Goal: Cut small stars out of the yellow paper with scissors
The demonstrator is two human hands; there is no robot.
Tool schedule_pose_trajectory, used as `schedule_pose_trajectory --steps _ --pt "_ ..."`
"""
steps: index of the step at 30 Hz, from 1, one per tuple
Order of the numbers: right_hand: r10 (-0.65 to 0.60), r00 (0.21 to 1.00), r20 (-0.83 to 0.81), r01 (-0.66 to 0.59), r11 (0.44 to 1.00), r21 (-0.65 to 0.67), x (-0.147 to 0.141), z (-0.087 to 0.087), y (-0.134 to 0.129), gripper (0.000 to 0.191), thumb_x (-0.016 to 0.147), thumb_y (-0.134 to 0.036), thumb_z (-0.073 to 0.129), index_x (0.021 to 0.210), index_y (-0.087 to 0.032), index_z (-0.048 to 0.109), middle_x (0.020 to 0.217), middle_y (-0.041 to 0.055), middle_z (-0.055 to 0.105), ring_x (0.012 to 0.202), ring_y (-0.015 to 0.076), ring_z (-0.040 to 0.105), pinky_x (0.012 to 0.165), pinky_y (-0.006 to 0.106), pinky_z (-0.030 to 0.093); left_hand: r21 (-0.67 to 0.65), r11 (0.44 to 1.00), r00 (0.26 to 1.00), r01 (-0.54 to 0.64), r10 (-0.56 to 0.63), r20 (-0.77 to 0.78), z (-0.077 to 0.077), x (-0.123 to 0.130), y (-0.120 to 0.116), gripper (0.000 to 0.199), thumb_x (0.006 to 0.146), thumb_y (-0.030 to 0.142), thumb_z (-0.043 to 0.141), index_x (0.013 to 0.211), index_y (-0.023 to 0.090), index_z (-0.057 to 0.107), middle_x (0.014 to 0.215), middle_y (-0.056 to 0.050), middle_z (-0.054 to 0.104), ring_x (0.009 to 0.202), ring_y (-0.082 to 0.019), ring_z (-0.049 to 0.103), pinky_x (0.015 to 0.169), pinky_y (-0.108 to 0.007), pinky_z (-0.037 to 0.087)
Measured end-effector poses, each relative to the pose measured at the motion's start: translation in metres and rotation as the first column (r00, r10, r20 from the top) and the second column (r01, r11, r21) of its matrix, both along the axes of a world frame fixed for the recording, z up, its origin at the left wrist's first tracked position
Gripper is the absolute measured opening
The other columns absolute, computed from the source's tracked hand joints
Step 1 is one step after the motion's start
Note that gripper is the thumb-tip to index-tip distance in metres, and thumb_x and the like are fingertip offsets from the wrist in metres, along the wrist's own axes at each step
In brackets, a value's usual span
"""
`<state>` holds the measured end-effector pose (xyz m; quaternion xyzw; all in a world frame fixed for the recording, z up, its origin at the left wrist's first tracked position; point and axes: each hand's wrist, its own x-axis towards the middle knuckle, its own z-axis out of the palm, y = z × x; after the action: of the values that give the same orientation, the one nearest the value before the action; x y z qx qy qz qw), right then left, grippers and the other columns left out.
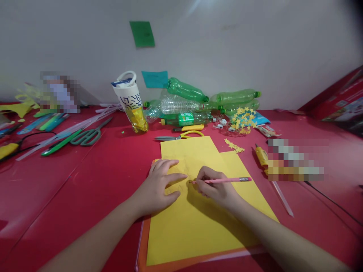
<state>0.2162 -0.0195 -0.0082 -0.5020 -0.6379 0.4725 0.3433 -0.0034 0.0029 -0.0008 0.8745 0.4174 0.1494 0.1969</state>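
Yellow paper sheets (pixel 176 234) lie on orange paper (pixel 144 245) at the centre of the red table. My left hand (pixel 159 185) rests flat on the yellow paper's left side with its fingers spread, holding nothing. My right hand (pixel 214 185) grips a pink pencil (pixel 232 180), its tip down on the paper just right of my left fingertips. Faint pencil marks show near my left fingers. Yellow-handled scissors (pixel 193 134) lie at the paper's far edge.
Green and clear plastic bottles (pixel 187 90) lie along the wall, beside a white cup (pixel 129 98). Yellow paper stars (pixel 244 121) and a yellow glue gun (pixel 262 156) are on the right. Dark scissors (pixel 86 136), a green cutter (pixel 61 143) and markers (pixel 47 122) lie left.
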Motion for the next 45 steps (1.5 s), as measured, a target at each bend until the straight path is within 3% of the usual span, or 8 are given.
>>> schedule_pose_trajectory --steps 22,38,45 --pt "0.046 0.999 0.000 -0.046 0.999 -0.016 0.002 0.006 0.002 0.015 0.070 -0.011 0.051 0.061 -0.020 0.042 0.050 -0.0066 0.041 0.047 0.0086 0.034 0.045 0.021 0.023 -0.018 1.000 1.000 0.001 -0.001 -0.004 0.003 0.000 0.000 0.041 0.075 0.030 0.060 0.116 0.034 0.061 0.138 -0.006 0.037 0.126 -0.031 0.030 0.104 -0.054 0.023" --pt "0.090 0.996 0.019 -0.089 0.995 -0.032 -0.003 0.010 -0.001 0.009 0.076 -0.014 0.052 0.068 -0.018 0.051 0.058 -0.0035 0.052 0.052 0.0100 0.041 0.048 0.021 0.029 0.007 1.000 1.000 -0.002 0.002 0.001 0.001 0.001 0.000 0.040 0.074 0.029 0.061 0.114 0.033 0.062 0.137 -0.006 0.038 0.125 -0.031 0.031 0.104 -0.054 0.024" --pt "0.107 0.994 0.020 -0.107 0.994 0.025 -0.004 0.004 -0.001 0.008 0.078 -0.017 0.053 0.070 -0.018 0.053 0.059 -0.0030 0.054 0.053 0.0101 0.043 0.048 0.021 0.030 0.024 1.000 1.000 0.002 -0.002 0.006 -0.001 0.001 0.000 0.040 0.074 0.029 0.062 0.114 0.033 0.062 0.137 -0.006 0.039 0.125 -0.031 0.031 0.104 -0.055 0.023"
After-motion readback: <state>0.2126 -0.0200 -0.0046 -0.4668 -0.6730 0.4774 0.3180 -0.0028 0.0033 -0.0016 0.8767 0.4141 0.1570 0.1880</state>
